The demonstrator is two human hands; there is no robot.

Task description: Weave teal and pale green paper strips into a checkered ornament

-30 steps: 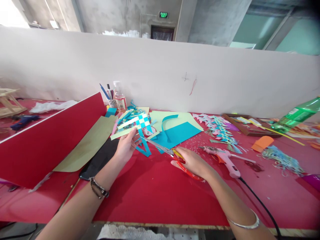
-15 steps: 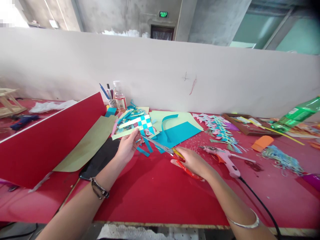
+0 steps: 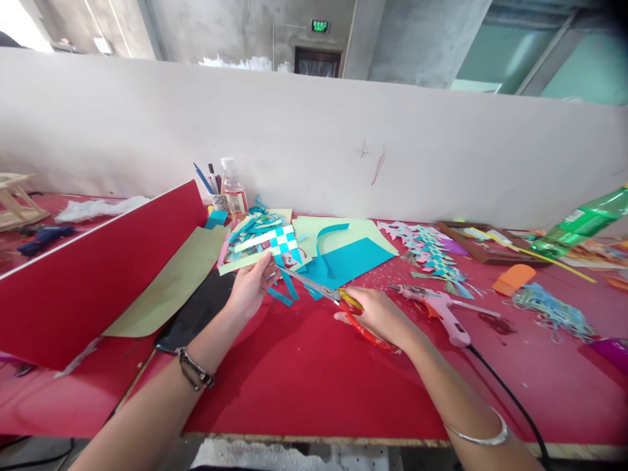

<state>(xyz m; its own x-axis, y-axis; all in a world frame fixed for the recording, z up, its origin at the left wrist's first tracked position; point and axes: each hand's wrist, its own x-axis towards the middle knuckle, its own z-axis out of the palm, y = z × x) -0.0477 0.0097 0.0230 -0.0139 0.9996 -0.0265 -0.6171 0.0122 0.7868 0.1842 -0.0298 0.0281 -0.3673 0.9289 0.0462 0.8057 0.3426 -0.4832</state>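
My left hand [image 3: 251, 284] pinches a woven piece of blue and pale paper strips [image 3: 284, 243], its loose ends sticking out to the left and downward. In my right hand [image 3: 375, 314] are scissors [image 3: 350, 314] with red and yellow handles. Their blades point left and reach the lower strips beside my left fingertips; whether paper lies between the blades is hard to see. Behind the woven piece is a heap of blue and pale paper scraps [image 3: 252, 226]. A blue paper sheet [image 3: 360, 258] and a curled blue strip [image 3: 321, 245] lie just beyond the scissors.
A pink glue gun [image 3: 444, 314] with a black cord lies to the right, near finished woven fish-shaped strips [image 3: 434, 255]. At left stand a red board [image 3: 108, 275] and a black phone [image 3: 191, 320]. A bottle [image 3: 235, 190] and a green bottle [image 3: 583, 222] stand farther back.
Almost nothing differs. Both hands, the woven piece and the scissors keep nearly the same place; the whole view has shifted very slightly.
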